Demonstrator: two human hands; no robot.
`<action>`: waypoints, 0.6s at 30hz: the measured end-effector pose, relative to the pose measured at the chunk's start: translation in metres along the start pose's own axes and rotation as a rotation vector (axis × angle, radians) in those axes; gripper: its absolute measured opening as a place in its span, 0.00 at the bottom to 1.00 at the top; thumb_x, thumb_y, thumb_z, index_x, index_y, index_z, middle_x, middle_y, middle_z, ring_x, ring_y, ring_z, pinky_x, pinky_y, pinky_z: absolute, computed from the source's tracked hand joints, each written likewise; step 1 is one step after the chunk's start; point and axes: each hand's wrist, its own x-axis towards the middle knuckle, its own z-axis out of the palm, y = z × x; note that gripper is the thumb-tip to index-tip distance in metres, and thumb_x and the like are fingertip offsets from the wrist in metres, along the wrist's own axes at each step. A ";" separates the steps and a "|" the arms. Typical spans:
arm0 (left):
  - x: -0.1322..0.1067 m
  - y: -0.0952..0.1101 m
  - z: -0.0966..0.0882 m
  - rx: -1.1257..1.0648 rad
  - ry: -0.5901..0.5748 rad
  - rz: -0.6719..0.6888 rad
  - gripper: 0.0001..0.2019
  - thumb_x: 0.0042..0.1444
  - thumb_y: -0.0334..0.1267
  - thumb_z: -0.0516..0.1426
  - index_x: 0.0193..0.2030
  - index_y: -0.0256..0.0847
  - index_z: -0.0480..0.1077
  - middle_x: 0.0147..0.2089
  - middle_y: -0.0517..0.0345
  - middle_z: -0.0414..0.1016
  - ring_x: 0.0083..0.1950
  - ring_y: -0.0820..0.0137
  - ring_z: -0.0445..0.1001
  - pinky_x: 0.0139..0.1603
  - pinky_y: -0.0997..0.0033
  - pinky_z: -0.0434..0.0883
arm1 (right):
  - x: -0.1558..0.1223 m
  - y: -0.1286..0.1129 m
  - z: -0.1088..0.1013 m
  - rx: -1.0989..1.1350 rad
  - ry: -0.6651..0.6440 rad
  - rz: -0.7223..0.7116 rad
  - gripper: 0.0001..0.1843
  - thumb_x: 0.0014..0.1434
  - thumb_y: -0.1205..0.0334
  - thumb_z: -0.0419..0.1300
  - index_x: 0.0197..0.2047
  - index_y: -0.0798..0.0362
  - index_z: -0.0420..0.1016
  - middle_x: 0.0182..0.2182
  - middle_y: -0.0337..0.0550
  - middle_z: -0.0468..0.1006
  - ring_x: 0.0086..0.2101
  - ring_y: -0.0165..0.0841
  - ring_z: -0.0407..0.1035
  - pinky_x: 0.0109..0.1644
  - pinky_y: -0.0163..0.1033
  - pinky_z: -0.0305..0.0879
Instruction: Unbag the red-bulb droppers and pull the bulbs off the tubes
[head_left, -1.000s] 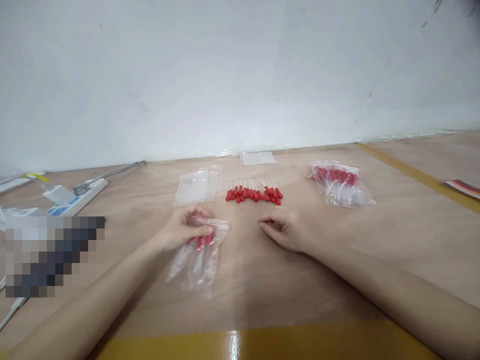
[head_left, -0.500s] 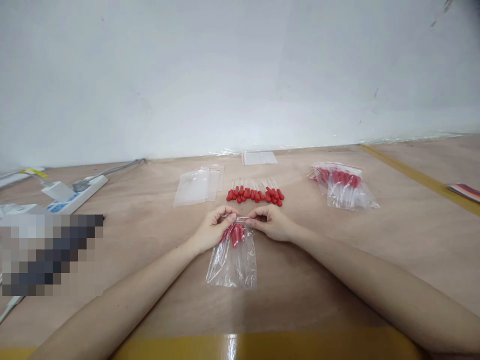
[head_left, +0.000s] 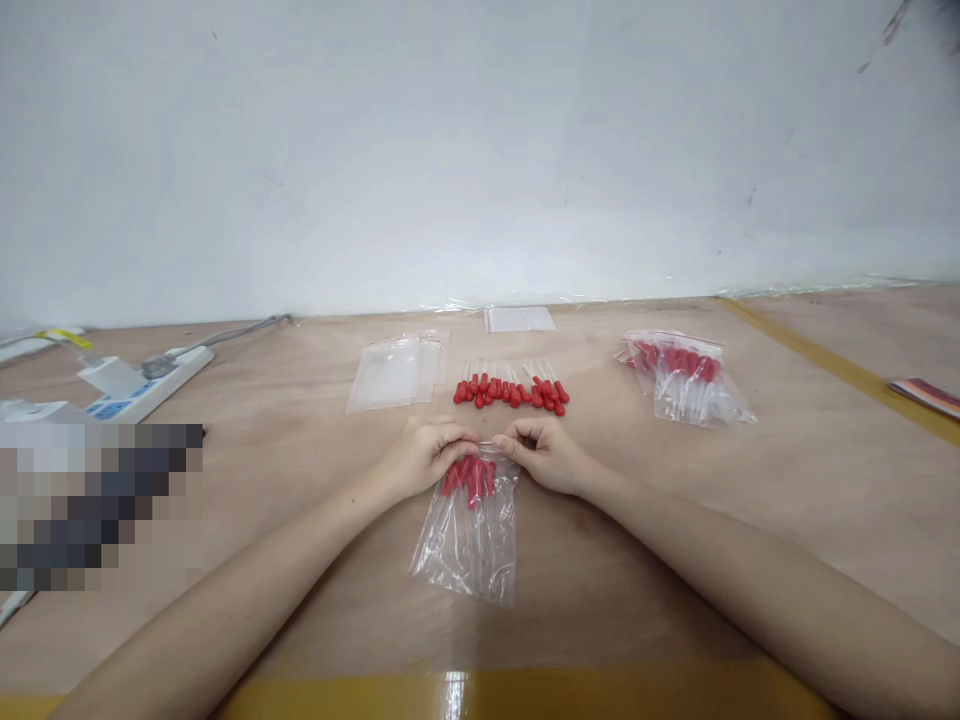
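2 hands: both pinch the top edge of one zip bag (head_left: pixel 469 540), fingertips almost meeting
L hand (head_left: pixel 424 458): fingers curled tight, thumb + forefinger clamp the bag's top-left corner; just in front of dropper row (head_left: pixel 510 388), slightly left
R hand (head_left: pixel 544 455): same curl, thumb + forefinger clamp the top-right corner; just in front of dropper row, slightly right
zip bag: clear, lies on worktop (head_left: pixel 300 480) on near side of dropper row, mouth end toward row, closed end toward the person
bag contents: several red-bulb droppers (head_left: pixel 470 478), bulbs bunched at mouth end right under the fingers, clear stems pointing away from row
dropper row: loose, red bulbs lined up side by side, apart from both hands
empty bags (head_left: pixel 394 372): flat clear stack, just left of row
spare bag (head_left: pixel 519 318): flat, behind row
filled bags (head_left: pixel 686 375): pile w/ red bulbs inside, well right of row
power strip (head_left: pixel 142 385): far left of row
zip seal: can't tell if pressed closed
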 end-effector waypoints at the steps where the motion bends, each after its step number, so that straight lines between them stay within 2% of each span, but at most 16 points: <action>1: -0.001 0.000 0.001 0.041 0.020 0.037 0.09 0.57 0.36 0.51 0.38 0.40 0.72 0.35 0.57 0.76 0.36 0.71 0.73 0.38 0.73 0.68 | 0.000 -0.001 -0.001 0.012 0.001 -0.013 0.20 0.53 0.47 0.54 0.23 0.57 0.67 0.17 0.33 0.60 0.19 0.22 0.52 0.21 0.30 0.49; 5: -0.004 -0.003 0.006 0.090 0.032 0.067 0.10 0.59 0.36 0.49 0.42 0.40 0.71 0.36 0.58 0.77 0.35 0.72 0.74 0.37 0.74 0.68 | -0.001 -0.002 -0.003 0.075 0.019 -0.050 0.15 0.52 0.52 0.58 0.36 0.56 0.70 0.23 0.36 0.69 0.23 0.24 0.59 0.26 0.31 0.57; 11: -0.007 -0.007 0.010 0.060 0.058 -0.014 0.11 0.60 0.34 0.47 0.46 0.40 0.66 0.36 0.58 0.75 0.34 0.73 0.73 0.36 0.74 0.67 | -0.001 0.000 -0.004 0.021 0.000 -0.032 0.11 0.49 0.58 0.60 0.32 0.57 0.71 0.27 0.40 0.73 0.27 0.26 0.64 0.30 0.33 0.62; 18: -0.006 -0.001 0.010 0.090 0.078 0.075 0.09 0.59 0.31 0.47 0.37 0.40 0.68 0.33 0.59 0.75 0.33 0.74 0.72 0.35 0.76 0.66 | 0.000 0.000 -0.007 -0.016 -0.021 0.083 0.13 0.44 0.55 0.63 0.28 0.56 0.68 0.21 0.36 0.69 0.22 0.23 0.60 0.23 0.29 0.56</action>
